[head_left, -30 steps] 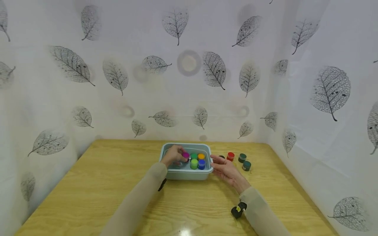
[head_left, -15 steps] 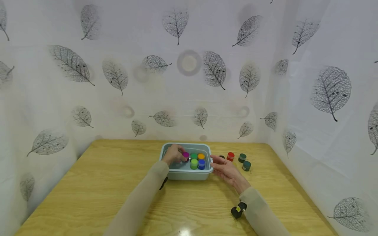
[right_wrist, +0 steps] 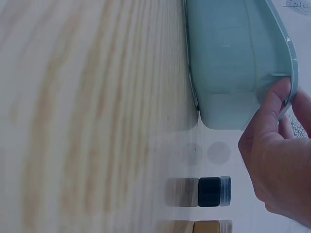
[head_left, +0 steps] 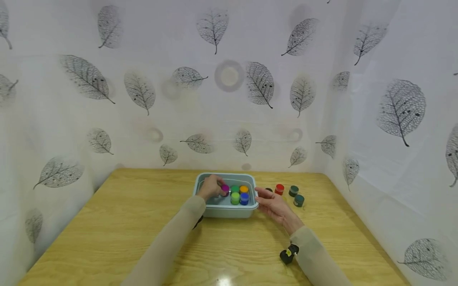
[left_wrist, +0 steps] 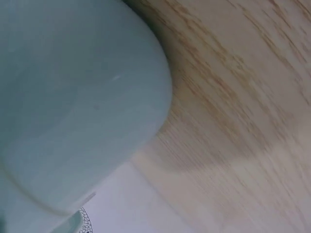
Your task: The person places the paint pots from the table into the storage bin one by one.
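A light blue plastic basin (head_left: 229,213) stands at the back middle of the table. My left hand (head_left: 210,187) reaches over its left side and pinches a purple-lidded paint jar (head_left: 225,188) inside. Right of that jar, two green jars, an orange jar (head_left: 243,189) and a blue jar (head_left: 244,199) sit close together in the basin. My right hand (head_left: 275,206) grips the basin's right rim; in the right wrist view the thumb and fingers close round that rim (right_wrist: 293,73). From the left wrist only the basin's outer wall (left_wrist: 87,97) shows, the left hand being hidden.
Right of the basin stand a red jar (head_left: 279,189) and two dark green jars (head_left: 298,201). Near my right hand the right wrist view shows a black jar (right_wrist: 209,191) and a yellow jar (right_wrist: 206,226). A leaf-patterned curtain (head_left: 229,119) encloses the table's back and sides.
My left hand and forearm have shifted very slightly, with the fingers still at the purple jar. The right hand and the jars stay where they were.
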`<state>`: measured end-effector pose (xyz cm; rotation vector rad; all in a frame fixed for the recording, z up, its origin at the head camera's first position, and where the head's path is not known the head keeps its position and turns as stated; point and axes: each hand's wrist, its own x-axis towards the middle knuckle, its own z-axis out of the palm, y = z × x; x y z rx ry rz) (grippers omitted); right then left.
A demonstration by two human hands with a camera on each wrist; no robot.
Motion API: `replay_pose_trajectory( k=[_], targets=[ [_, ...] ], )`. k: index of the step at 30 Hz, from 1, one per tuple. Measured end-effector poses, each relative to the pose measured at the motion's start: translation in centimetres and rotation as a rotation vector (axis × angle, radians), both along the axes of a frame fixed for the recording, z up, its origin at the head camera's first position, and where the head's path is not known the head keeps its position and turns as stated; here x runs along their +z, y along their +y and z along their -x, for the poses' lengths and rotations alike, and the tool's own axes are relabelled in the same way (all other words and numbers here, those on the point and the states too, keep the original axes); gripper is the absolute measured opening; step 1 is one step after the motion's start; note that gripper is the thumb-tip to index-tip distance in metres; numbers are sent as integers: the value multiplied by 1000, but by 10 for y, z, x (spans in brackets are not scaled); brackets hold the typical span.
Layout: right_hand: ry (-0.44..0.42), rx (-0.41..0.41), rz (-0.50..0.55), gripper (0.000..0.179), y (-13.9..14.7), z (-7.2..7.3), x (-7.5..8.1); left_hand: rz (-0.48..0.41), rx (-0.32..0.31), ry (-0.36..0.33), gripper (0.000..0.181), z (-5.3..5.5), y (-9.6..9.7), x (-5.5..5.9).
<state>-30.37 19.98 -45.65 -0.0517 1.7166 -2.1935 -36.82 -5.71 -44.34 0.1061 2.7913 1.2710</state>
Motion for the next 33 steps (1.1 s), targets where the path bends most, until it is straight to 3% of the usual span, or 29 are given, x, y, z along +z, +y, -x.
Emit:
replay_pose_trajectory(
  k=[10, 27, 33],
  targets=[
    [-2, 1, 0, 58, -1, 0, 2, 18, -10, 68, 34, 0, 1, 1],
    [-23, 5, 19, 59, -1, 0, 5, -1, -14, 42, 31, 1, -5, 2],
    [-29, 0, 17, 58, -1, -1, 4, -95, 20, 101, 23, -3, -8, 4]
  ],
)
